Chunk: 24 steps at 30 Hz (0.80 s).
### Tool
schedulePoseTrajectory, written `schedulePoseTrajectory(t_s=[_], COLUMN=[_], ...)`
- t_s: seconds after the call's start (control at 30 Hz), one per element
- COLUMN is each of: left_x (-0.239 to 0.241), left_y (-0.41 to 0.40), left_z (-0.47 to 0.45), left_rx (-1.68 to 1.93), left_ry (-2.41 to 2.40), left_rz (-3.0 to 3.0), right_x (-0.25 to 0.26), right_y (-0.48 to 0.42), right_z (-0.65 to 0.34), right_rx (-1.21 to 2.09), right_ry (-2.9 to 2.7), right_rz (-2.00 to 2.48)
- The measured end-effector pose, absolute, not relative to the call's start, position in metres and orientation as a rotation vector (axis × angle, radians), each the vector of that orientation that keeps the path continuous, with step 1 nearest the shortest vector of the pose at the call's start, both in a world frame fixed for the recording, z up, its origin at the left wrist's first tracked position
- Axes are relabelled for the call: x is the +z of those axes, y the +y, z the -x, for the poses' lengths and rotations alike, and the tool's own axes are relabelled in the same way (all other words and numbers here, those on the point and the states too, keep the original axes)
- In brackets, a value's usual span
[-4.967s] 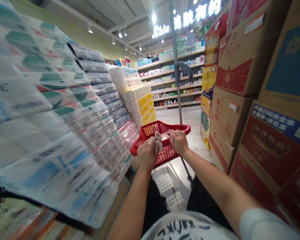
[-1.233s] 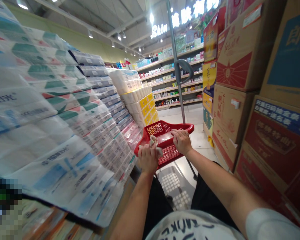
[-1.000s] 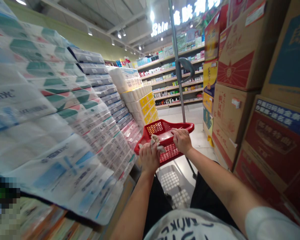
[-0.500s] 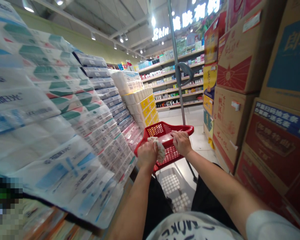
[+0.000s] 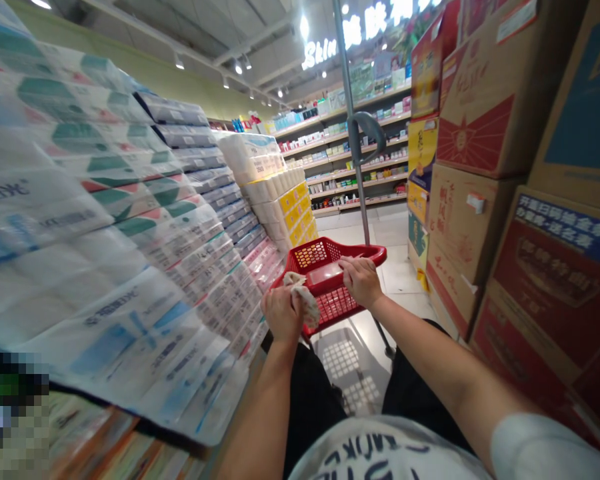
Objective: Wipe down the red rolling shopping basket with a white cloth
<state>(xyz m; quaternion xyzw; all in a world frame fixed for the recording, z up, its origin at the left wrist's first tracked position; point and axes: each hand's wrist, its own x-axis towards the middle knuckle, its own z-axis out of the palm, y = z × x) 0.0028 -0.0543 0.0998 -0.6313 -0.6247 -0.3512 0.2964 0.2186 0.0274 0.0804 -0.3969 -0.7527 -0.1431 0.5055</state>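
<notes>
A red plastic shopping cart (image 5: 337, 308) stands in front of me, with a pole rising from its side. My left hand (image 5: 283, 315) is closed around a crumpled pale cloth (image 5: 307, 307) at the left part of the cart's handle (image 5: 324, 274). How firmly that hand also grips the handle is hidden. Further right, the fingers of my right hand (image 5: 363, 282) are curled over the handle near its right end. Between the two hands the flat middle of the handle shows.
Wrapped tissue packs (image 5: 145, 200) are piled high close on my left. Cardboard cartons (image 5: 473, 220) form a stack on my right. A pale tiled floor (image 5: 400, 283) runs between them towards shelves (image 5: 360, 160) of small packages.
My left hand has slid left along the handle, taking the cloth with it, and more of the handle's middle shows. My right hand stays on the handle.
</notes>
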Motion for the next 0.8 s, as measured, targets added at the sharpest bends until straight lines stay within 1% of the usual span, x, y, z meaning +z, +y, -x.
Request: schedulePoseTrajectory(t_s=[0.13,0.23,0.3,0.43,0.57,0.67,0.73,0.8], left_x=[0.123,0.129,0.123,0.095,0.077,0.08,0.09,0.103], left_y=[-0.047,-0.044,-0.045,-0.05,-0.052,-0.052,-0.051,-0.048], left_z=[-0.001,0.005,0.012,0.029,0.037,0.038,0.038,0.039], left_rx=[-0.747,-0.68,-0.732,-0.978,-1.151,-1.226,-1.25,-1.165], left_ry=[-1.844,-1.91,-1.85,-1.564,-1.466,-1.528,-1.659,-1.859], left_rz=[1.727,1.781,1.811,1.847,1.827,1.825,1.784,1.747], right_x=[0.081,0.082,0.082,0.081,0.08,0.08,0.079,0.079], right_y=[0.026,0.024,0.024,0.024,0.025,0.027,0.027,0.027], right_z=[-0.217,-0.216,-0.215,-0.214,-0.214,-0.214,-0.214,-0.214], right_rx=[-0.342,-0.345,-0.353,-0.358,-0.357,-0.358,-0.359,-0.359], right_ry=[-1.806,-1.794,-1.79,-1.792,-1.802,-1.801,-1.802,-1.804], right_rz=[0.953,0.939,0.931,0.923,0.918,0.926,0.938,0.95])
